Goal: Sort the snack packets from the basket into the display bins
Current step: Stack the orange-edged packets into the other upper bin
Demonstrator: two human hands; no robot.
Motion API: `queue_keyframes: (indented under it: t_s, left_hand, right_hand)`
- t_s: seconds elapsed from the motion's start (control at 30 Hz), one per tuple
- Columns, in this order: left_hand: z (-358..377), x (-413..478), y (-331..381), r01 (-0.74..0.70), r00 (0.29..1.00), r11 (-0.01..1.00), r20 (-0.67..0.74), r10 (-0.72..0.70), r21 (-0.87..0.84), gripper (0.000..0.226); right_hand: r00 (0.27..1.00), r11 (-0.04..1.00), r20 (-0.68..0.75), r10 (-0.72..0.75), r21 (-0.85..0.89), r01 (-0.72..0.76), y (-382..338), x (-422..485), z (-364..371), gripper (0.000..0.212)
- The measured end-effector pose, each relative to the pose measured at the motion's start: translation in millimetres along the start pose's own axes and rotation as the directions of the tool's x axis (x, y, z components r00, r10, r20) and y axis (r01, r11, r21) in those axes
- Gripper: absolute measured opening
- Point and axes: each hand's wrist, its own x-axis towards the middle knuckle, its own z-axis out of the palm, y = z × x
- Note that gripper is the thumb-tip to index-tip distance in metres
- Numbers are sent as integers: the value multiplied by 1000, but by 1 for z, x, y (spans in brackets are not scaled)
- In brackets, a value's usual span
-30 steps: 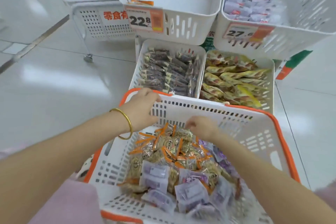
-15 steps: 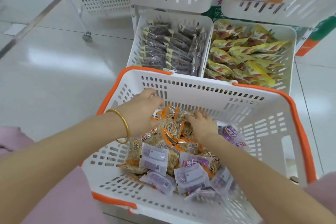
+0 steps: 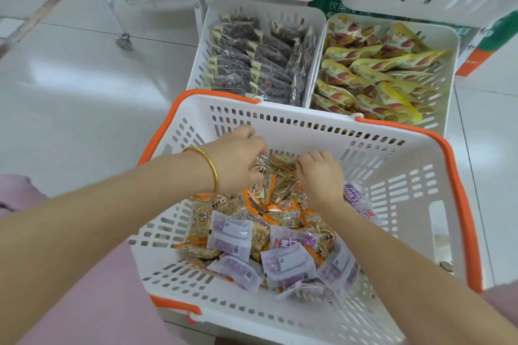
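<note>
**Basket** point(image 3: 322, 134), near end: purple packets point(image 3: 286, 263) lie untouched. Mid-pile: left hand point(image 3: 238, 161), on the rim a second ago, now pinches orange packets point(image 3: 280, 213); right hand point(image 3: 319, 176) curls onto them, grip unclear. Gathering has begun. Beyond the far wall, lower bins point(image 3: 201, 45) stand full; the lift path upward is open.
</note>
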Motion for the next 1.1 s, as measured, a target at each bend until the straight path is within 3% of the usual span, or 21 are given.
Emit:
queue_keyframes:
  t_s: [0.07,0.13,0.27,0.33,0.43,0.53,0.7,0.8,0.93,1.1]
  left_hand:
    - [0,-2,-1,15,1000,1000,7,-15,7,45]
    - [1,-5,-2,25,1000,1000,5,-25,10,44]
    - [3,-10,-4,35,999,999,-1,-35,-3,44]
    - [2,-12,-8,38,999,999,-11,-39,-16,44]
    - [1,-16,-15,43,999,998,-21,-44,-35,45]
    - [2,-19,-20,55,998,998,-18,-56,-33,45]
    - [5,-19,-24,100,995,995,17,-99,-29,46]
    - [3,-17,-22,111,994,993,26,-110,-42,47]
    - [2,-15,-22,121,992,991,37,-119,-60,47]
    - [4,-13,-23,127,991,990,58,-124,-52,47]
  right_hand:
    - [986,992,-119,-118,29,122,-5,0,-2,18]
    - [960,965,-117,-256,34,262,-16,-2,3,17]
    - [889,892,124,-441,167,419,-34,-5,22,20]
    - [831,880,310,-462,273,388,-37,-5,28,28]
    - [740,906,524,-422,272,324,-36,0,28,61]
    - [696,886,550,-461,248,391,-38,7,26,81]
    - [650,884,610,-454,215,416,-43,12,32,92]
    - [659,868,581,-478,194,458,-45,10,37,85]
    - [732,850,433,-526,266,454,-47,5,45,64]
    - [814,840,256,-522,320,438,-39,6,41,62]
